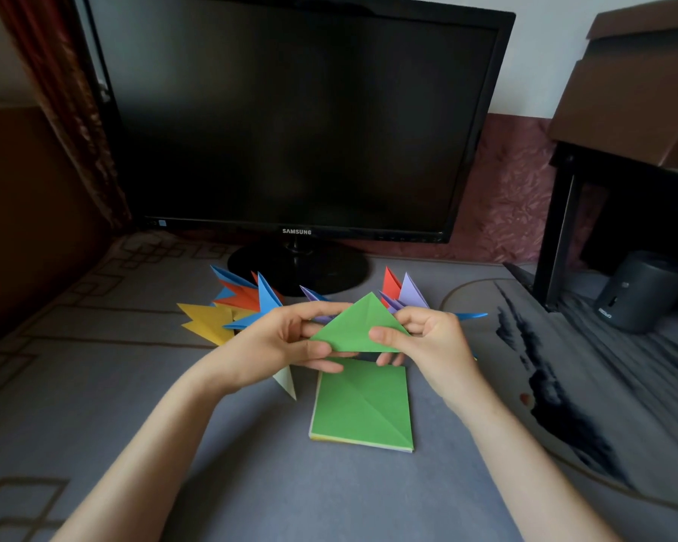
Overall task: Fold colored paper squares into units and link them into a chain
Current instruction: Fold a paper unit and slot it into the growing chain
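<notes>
I pinch a green paper triangle (pixel 359 326) between my left hand (pixel 282 342) and right hand (pixel 427 338), above the green-topped paper stack (pixel 363 408) mid-cloth.

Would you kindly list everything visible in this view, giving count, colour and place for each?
green triangle: one, green, held up between both hands.
paper stack: one, green sheet on top, on the grey surface below the hands.
folded units: several, blue, red, yellow, purple and one pale, fanned out behind and under the hands.
monitor: one, black, screen dark, behind the units.
cardboard box: one, brown, upper right.
cylinder: one, dark grey, far right.
curtain: one, reddish, upper left.
left hand: one, pinches the triangle's left corner.
right hand: one, pinches the triangle's right corner.
</notes>
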